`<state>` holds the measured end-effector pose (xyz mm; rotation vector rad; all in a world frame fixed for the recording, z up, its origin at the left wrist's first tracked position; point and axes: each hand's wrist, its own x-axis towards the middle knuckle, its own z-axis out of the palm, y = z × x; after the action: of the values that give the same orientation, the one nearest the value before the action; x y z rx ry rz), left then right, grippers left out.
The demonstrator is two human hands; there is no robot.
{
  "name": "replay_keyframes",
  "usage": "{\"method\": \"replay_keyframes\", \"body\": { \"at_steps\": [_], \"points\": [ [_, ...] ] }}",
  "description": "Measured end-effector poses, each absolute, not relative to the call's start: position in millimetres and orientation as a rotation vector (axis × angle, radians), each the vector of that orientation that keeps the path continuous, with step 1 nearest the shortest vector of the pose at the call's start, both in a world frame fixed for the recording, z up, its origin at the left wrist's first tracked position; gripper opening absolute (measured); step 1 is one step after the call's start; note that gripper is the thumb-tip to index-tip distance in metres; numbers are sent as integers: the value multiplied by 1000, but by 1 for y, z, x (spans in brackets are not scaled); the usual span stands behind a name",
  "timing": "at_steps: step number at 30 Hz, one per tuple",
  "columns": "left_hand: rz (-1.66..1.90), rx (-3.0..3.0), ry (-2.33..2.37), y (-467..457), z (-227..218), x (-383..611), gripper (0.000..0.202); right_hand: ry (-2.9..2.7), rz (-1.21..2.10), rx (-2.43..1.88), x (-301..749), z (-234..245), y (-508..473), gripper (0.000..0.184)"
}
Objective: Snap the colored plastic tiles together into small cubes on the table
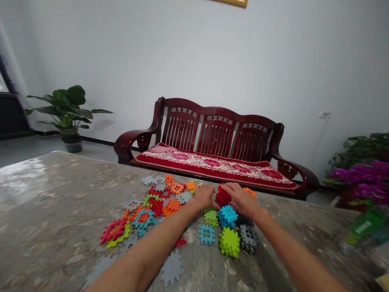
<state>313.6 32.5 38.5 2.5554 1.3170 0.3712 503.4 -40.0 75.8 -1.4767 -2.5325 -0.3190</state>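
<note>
Both my hands meet on a red cube (223, 197) built of toothed plastic tiles, at the far side of the marble table (54, 202). My left hand (203, 197) grips its left side with fingers curled. My right hand (241, 198) covers its right side and top, fingers wrapped over it. Just in front stand a blue cube (227, 216), a lime green cube (229, 242) and a grey cube (248, 237). A flat blue tile (206, 234) lies beside them.
Several loose flat tiles in red, orange, grey, teal and green (152, 202) are scattered left of my hands. A dark wooden bench with a red cushion (212, 162) stands behind the table. Potted plants stand at left (68, 107) and right (364, 170).
</note>
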Motion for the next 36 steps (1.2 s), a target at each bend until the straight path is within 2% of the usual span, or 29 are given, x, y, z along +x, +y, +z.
{"method": "replay_keyframes", "body": {
  "at_steps": [7, 14, 24, 36],
  "points": [
    [415, 2592, 1356, 35, 24, 331, 72, -2496, -274, -1466, 506, 72, -37, 81],
    [420, 2602, 1332, 46, 25, 335, 75, -2466, -290, -1457, 508, 66, -26, 76],
    [390, 2581, 1431, 64, 28, 339, 69, -2432, -373, -1420, 514, 59, -2, 80],
    [381, 2470, 1317, 64, 46, 335, 89, -2399, -388, -1412, 516, 62, -6, 66]
  ]
}}
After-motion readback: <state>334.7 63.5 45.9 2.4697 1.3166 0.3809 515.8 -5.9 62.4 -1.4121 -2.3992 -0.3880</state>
